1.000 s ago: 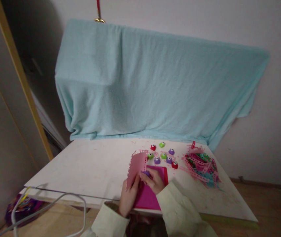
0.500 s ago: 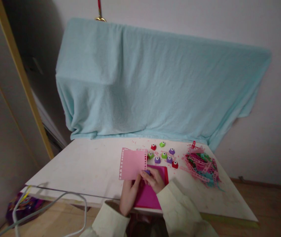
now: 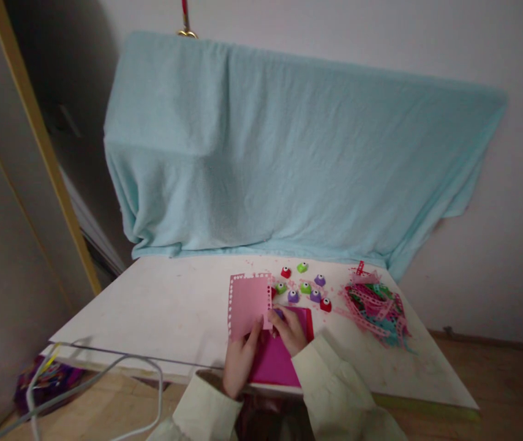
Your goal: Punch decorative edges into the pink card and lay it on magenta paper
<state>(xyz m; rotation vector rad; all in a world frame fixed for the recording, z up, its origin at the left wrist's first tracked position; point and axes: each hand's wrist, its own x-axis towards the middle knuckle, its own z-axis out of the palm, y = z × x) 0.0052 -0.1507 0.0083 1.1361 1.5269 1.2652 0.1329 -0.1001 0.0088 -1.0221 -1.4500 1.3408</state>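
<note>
A square of pink paper [image 3: 248, 305], with rows of small punched holes along its left, top and right edges, is gripped at its lower edge by my left hand [image 3: 240, 360], thumb on top. My right hand [image 3: 291, 332] closes around a small purple paper punch [image 3: 278, 313] at the lower right edge of that paper; fingers hide most of the punch. Beneath both hands lies a stack of magenta and red paper [image 3: 274, 364]. Just beyond, several small punches stand, among them a red one [image 3: 326, 304], a green one [image 3: 306, 288] and a purple one [image 3: 293, 296].
A heap of punched paper strips [image 3: 376, 312] in pink, green and blue lies on the right of the white table [image 3: 151, 306]. Pink paper bits are scattered around the punches. A light-blue cloth [image 3: 298, 153] hangs behind. A pale cable [image 3: 155, 383] loops at the front left.
The pink paper has tilted and its left edge has shifted right, so the holes along its top show more clearly. My right hand and the punch have moved slightly up and right.
</note>
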